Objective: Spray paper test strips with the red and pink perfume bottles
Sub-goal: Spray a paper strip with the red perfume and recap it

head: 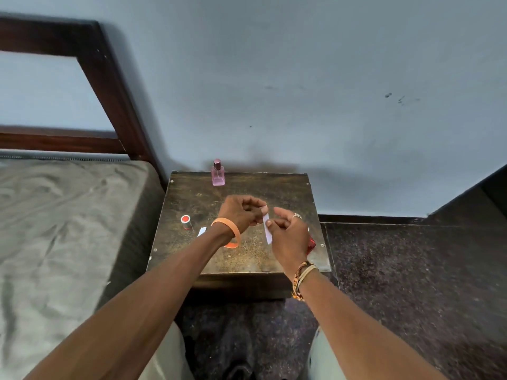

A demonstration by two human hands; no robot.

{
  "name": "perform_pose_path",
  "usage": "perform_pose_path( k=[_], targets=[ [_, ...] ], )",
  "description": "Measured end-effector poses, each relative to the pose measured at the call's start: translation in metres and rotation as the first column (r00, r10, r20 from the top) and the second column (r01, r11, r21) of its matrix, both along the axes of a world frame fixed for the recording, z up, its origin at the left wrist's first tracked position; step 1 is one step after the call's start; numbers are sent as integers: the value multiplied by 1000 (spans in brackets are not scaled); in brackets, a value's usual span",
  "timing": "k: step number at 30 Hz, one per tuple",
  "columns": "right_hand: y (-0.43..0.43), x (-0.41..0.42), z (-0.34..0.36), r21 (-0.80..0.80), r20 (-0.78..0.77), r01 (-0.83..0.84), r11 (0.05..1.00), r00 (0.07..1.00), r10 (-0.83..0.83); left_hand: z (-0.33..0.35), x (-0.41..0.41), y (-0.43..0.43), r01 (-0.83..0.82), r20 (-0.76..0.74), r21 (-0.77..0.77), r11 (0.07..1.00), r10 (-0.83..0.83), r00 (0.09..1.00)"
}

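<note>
While the left hand and right hand both pinch the paper test strip, its long axis hangs nearly upright. The pink perfume bottle stands beyond the strip, nearer the left hand; the red perfume bottle lies just right of it, mostly hidden behind the right hand.

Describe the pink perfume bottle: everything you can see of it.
The pink perfume bottle is a rectangular flask of clear, pale pink, glass-like material with a narrow neck and a darker rose cylindrical cap on top. It stands upright at the back edge of the dark table, left of centre, close to the wall. Only the table touches it.
</note>
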State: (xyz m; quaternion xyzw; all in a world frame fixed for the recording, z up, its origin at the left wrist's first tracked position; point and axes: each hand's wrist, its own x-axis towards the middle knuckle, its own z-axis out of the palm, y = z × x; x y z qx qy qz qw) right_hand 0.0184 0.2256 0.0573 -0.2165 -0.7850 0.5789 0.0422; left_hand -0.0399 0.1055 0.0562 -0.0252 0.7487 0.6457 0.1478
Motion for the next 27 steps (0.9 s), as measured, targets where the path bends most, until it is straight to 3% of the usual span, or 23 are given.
perform_pose_path(
  k=[5,16,20,23,27],
  targets=[
    [12,13,36,-95,-62,24,995,998,-30,37,26,11,-5,21,93,996,3,1000],
    [36,27,59,11,-161,-34,999,986,35,58,34,33,-33,-51,91,995,37,998],
    [49,28,56,116,-194,66,991,980,-42,49,28,41,-95,-2,95,991,96,995],
    [65,30,41,167,-129,72,983,990,-51,35,25,47,-101,61,57,993,98,993],
    [76,34,15,270,47,-103,957,995,93,8,21,55,-94,108,-36,995,97,989]
  ],
)
